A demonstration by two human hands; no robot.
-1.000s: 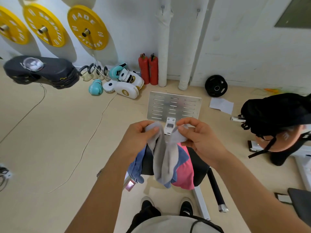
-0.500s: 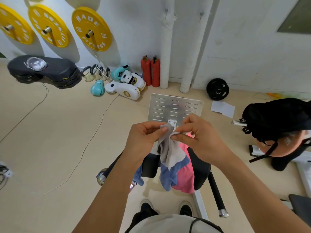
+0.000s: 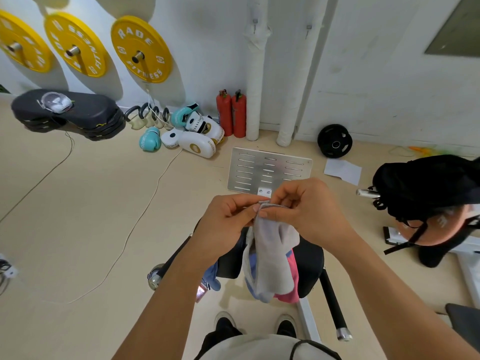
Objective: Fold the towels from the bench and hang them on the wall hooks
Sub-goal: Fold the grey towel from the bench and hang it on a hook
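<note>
A grey towel (image 3: 271,255) hangs doubled over in front of me, its top edges pinched together. My left hand (image 3: 224,224) and my right hand (image 3: 309,209) both grip that top edge, fingertips touching. Below it the black bench (image 3: 309,266) carries a pink towel (image 3: 292,294) and a blue towel (image 3: 211,278), both partly hidden behind the grey one. Two small wall hooks (image 3: 255,22) (image 3: 308,27) sit high on the white wall ahead.
A slotted metal plate (image 3: 270,168) lies on the floor beyond the bench. Red extinguishers (image 3: 231,115), boxing gloves (image 3: 200,136), a black weight plate (image 3: 335,141) and stacked black steps (image 3: 70,115) line the wall. Another person in a black cap (image 3: 426,183) is at right.
My hands have come closer together, bringing the grey towel's top corners into one pinch. The towel now hangs narrower and covers more of the pink and blue towels.
</note>
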